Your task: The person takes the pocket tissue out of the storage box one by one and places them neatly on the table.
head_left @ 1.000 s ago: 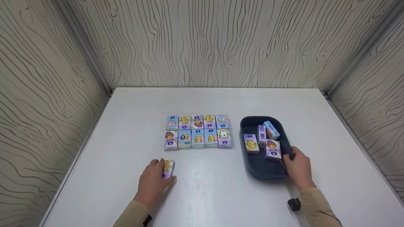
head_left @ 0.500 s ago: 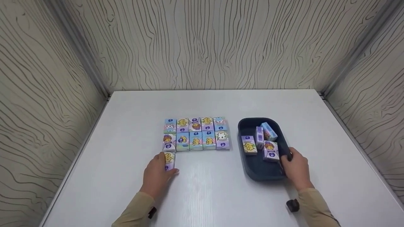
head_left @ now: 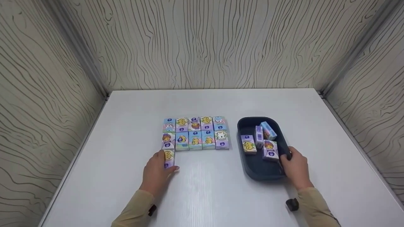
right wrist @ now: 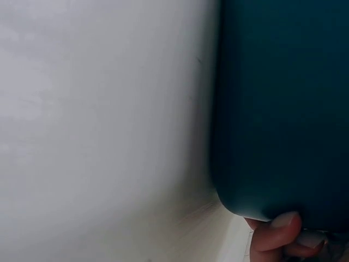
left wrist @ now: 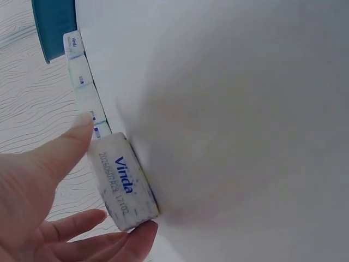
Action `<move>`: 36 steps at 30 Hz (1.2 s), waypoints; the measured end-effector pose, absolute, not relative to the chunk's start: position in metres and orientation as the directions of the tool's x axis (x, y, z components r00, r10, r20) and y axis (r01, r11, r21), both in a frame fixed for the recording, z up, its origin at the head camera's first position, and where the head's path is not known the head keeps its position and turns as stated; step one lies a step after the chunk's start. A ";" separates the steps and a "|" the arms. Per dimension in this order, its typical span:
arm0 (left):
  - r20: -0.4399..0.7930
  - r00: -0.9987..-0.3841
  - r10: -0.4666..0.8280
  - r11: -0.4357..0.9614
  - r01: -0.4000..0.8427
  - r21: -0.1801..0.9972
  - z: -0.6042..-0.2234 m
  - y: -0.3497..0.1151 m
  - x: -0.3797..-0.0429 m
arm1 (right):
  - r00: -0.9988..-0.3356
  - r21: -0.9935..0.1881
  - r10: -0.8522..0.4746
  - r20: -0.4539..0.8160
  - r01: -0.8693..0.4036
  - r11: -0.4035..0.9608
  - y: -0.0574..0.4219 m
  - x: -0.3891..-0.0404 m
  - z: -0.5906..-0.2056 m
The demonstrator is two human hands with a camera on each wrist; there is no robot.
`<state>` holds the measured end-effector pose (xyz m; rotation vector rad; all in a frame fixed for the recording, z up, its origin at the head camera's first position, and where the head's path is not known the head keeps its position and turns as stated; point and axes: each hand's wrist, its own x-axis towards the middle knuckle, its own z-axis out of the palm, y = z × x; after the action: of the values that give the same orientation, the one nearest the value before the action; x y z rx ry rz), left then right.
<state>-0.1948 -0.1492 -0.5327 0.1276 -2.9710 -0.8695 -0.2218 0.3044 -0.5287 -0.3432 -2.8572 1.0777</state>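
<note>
My left hand (head_left: 155, 173) pinches a small tissue pack (head_left: 169, 158) with a yellow cartoon figure between thumb and fingers. The pack lies flat just below the left end of two rows of similar packs (head_left: 195, 141), at or close to the row's edge. In the left wrist view, the end of the held pack (left wrist: 122, 183) reads "Vinda". At the right, my right hand (head_left: 296, 168) grips the right side of a dark blue tray (head_left: 262, 171). Several tissue packs (head_left: 270, 149) lie loose in the tray; one stands on its narrow side.
The white table (head_left: 208, 192) carries everything, with a patterned wall (head_left: 202, 44) behind it and others at both sides. A small black object (head_left: 292, 205) is at the right sleeve. The tray stands a short gap right of the rows.
My left hand has moved the tissue pack up the table, from apart to right below the left end of the lower row. My right hand keeps its grip on the tray.
</note>
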 end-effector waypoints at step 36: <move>-0.014 -0.677 0.736 0.676 0.735 -0.048 -0.474 0.083 -0.232 | -0.969 -0.682 0.244 0.030 0.158 0.714 0.304 -0.222 -0.531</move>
<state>-0.2316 0.0826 -0.4742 -1.2594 -2.8695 0.0776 -0.2216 0.3044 -0.5311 -0.3296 -2.7981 1.0974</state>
